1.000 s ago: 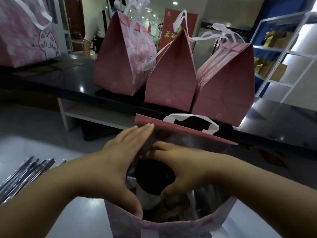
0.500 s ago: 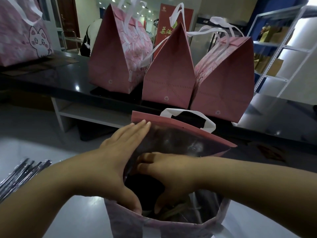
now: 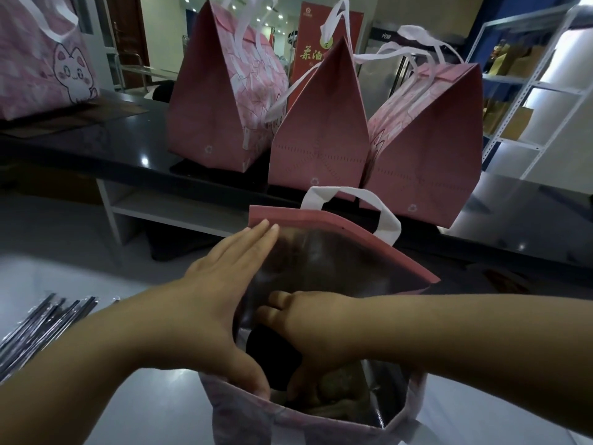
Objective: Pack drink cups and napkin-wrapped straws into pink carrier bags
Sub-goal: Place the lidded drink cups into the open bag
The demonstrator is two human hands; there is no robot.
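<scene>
An open pink carrier bag (image 3: 337,226) with a silver lining and white handles stands right in front of me. My left hand (image 3: 221,303) lies flat against the bag's left side, fingers straight, thumb hooked over the near rim. My right hand (image 3: 308,329) reaches down inside the bag, its fingers curled round the black lid of a drink cup (image 3: 272,358). The cup's body is hidden below. A pile of wrapped straws (image 3: 41,326) lies on the white table at the left.
Three closed pink bags (image 3: 221,101) (image 3: 321,123) (image 3: 430,139) stand in a row on the black counter (image 3: 106,146) behind. A pink cat-print bag (image 3: 41,56) sits far left. A white shelf rack (image 3: 529,91) is at the right.
My right hand has sunk deeper into the bag with the cup, so less of the black lid shows. My left hand stays flat on the bag's side.
</scene>
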